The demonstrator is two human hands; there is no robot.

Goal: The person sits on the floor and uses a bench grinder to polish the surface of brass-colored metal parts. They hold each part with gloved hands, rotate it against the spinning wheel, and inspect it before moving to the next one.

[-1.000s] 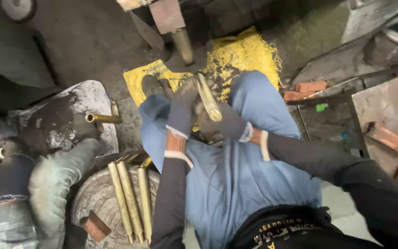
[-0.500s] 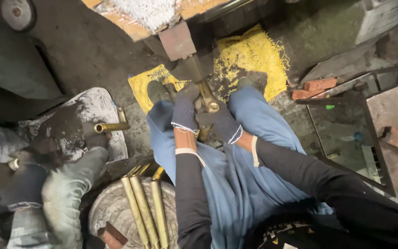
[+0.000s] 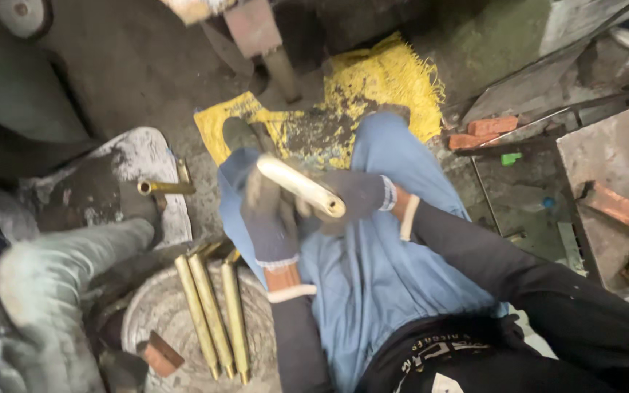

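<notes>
Both my hands wear dark knit gloves and meet over my lap, which is covered by blue trousers (image 3: 394, 262). My left hand (image 3: 269, 218) and my right hand (image 3: 354, 196) both grip a pale brass tube (image 3: 301, 187), which points up toward the camera and is blurred. Three more brass tubes (image 3: 212, 313) lie side by side on a round dusty slab (image 3: 161, 313) at my left. A single brass tube (image 3: 165, 188) rests on a grey metal block (image 3: 118, 175) farther left.
A yellow cloth (image 3: 373, 87) lies on the floor under my feet. Another person's grey trouser leg (image 3: 60, 269) fills the lower left. A machine foot (image 3: 271, 44) stands at the top. Red bricks (image 3: 489, 131) and metal sheets (image 3: 620, 160) lie at right.
The brass tube in my hands has swung up from lying low over my knees to pointing at the camera. The view has moved closer.
</notes>
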